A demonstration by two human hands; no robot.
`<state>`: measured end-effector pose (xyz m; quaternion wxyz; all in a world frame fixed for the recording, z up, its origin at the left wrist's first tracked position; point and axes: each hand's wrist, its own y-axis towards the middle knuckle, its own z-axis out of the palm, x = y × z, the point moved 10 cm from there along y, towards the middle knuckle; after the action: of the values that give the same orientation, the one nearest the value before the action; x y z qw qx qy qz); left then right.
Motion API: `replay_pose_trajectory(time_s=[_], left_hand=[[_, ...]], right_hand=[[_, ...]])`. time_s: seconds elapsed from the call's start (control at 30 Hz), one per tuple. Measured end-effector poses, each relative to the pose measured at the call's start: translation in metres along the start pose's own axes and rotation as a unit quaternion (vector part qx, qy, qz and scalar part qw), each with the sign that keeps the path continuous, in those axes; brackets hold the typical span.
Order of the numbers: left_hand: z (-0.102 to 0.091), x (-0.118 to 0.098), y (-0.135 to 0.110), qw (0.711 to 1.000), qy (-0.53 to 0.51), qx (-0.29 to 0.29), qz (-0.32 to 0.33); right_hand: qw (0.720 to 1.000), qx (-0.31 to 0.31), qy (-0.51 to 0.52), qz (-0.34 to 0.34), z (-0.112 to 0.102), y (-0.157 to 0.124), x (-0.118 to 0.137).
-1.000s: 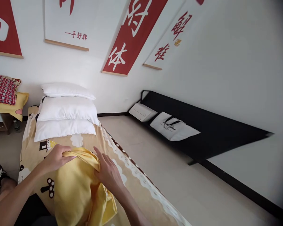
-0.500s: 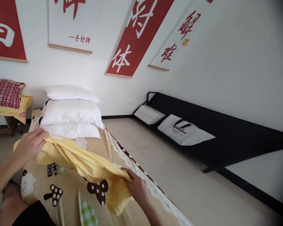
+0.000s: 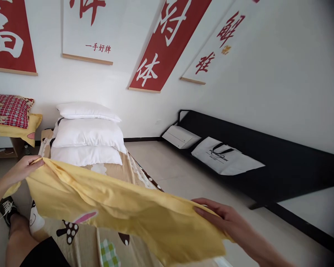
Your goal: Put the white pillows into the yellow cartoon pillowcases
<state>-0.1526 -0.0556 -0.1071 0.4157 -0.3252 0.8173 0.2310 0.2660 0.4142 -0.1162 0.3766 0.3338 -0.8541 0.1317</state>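
A yellow pillowcase (image 3: 114,200) with a pink printed patch is stretched between my hands above the bed. My left hand (image 3: 26,167) pinches its upper left corner, fingers closed. At the other end, my right hand (image 3: 217,217) grips the upper right edge between thumb and fingers. The cloth sags in folds and its lower edge hangs over the patterned bed sheet (image 3: 86,244). Beyond it, several white pillows (image 3: 87,132) lie stacked at the head of the bed, none touched by my hands.
A plaid pillow (image 3: 12,111) and a yellow one (image 3: 33,128) rest on a bedside cabinet (image 3: 2,142) at left. Along the right wall runs a black rack (image 3: 281,174) holding a white bag (image 3: 225,155) and a white box (image 3: 180,136). Tiled floor (image 3: 167,167) separates it from the bed.
My right hand has moved right and my left hand slightly left, pulling the bunched pillowcase out wide. Its pink patch now shows. The view has shifted slightly.
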Motion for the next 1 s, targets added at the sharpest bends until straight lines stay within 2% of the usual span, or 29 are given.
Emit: replay_pose_trajectory(time_s=[0.07, 0.1, 0.17, 0.23, 0.27, 0.3, 0.37, 0.43, 0.5, 0.57, 0.63, 0.7, 0.73, 0.8, 0.83, 0.9, 0.97, 1.0], left_hand=[[0.01, 0.002, -0.004, 0.998, 0.009, 0.066, -0.014], [0.014, 0.002, -0.005, 0.995, 0.032, 0.089, -0.007], [0.025, 0.003, -0.006, 0.99, 0.086, 0.108, 0.02], [0.039, 0.009, -0.005, 0.986, 0.127, 0.097, 0.045], [0.049, 0.016, -0.005, 0.985, 0.139, 0.091, 0.049], [0.06, 0.025, -0.005, 0.984, 0.147, 0.088, 0.046], [0.082, 0.044, -0.005, 0.984, 0.152, 0.087, 0.035], [0.101, 0.058, -0.007, 0.983, 0.157, 0.088, 0.034], [0.11, 0.062, -0.009, 0.98, 0.181, 0.077, 0.044], [0.113, 0.059, -0.011, 0.972, 0.217, 0.069, 0.053], [0.109, 0.049, -0.014, 0.967, 0.239, 0.065, 0.06], [0.101, 0.034, -0.017, 0.966, 0.242, 0.059, 0.069], [0.096, 0.027, -0.019, 0.966, 0.242, 0.055, 0.073], [0.081, 0.015, -0.023, 0.964, 0.251, 0.037, 0.081], [0.073, 0.01, -0.025, 0.962, 0.259, 0.027, 0.085], [0.053, 0.007, -0.028, 0.956, 0.279, 0.003, 0.088], [0.033, 0.011, -0.03, 0.951, 0.296, -0.025, 0.088], [0.023, 0.016, -0.03, 0.948, 0.303, -0.04, 0.085]], right_hand=[[0.989, 0.134, 0.031, 0.057, 0.021, 0.006, -0.021], [0.984, 0.163, 0.016, 0.069, 0.029, 0.011, -0.031], [0.99, 0.109, -0.076, 0.044, 0.037, 0.028, -0.045], [0.985, -0.001, -0.17, 0.006, 0.054, 0.038, -0.052], [0.979, -0.057, -0.194, -0.006, 0.069, 0.037, -0.054], [0.975, -0.088, -0.201, -0.018, 0.093, 0.032, -0.055], [0.977, -0.096, -0.173, -0.084, 0.158, 0.011, -0.048], [0.973, 0.006, -0.137, -0.184, 0.246, -0.022, -0.032], [0.951, 0.107, -0.16, -0.244, 0.325, -0.061, -0.021], [0.941, 0.15, -0.198, -0.229, 0.377, -0.085, -0.025], [0.941, 0.154, -0.234, -0.192, 0.405, -0.094, -0.038], [0.946, 0.138, -0.243, -0.164, 0.412, -0.092, -0.055], [0.952, 0.124, -0.234, -0.151, 0.407, -0.088, -0.066], [0.966, 0.09, -0.208, -0.121, 0.384, -0.075, -0.09], [0.973, 0.071, -0.194, -0.103, 0.365, -0.066, -0.104], [0.985, 0.03, -0.156, -0.061, 0.314, -0.047, -0.128], [0.996, -0.026, -0.082, 0.0, 0.248, -0.028, -0.148], [0.997, -0.047, -0.066, 0.008, 0.215, -0.019, -0.15]])
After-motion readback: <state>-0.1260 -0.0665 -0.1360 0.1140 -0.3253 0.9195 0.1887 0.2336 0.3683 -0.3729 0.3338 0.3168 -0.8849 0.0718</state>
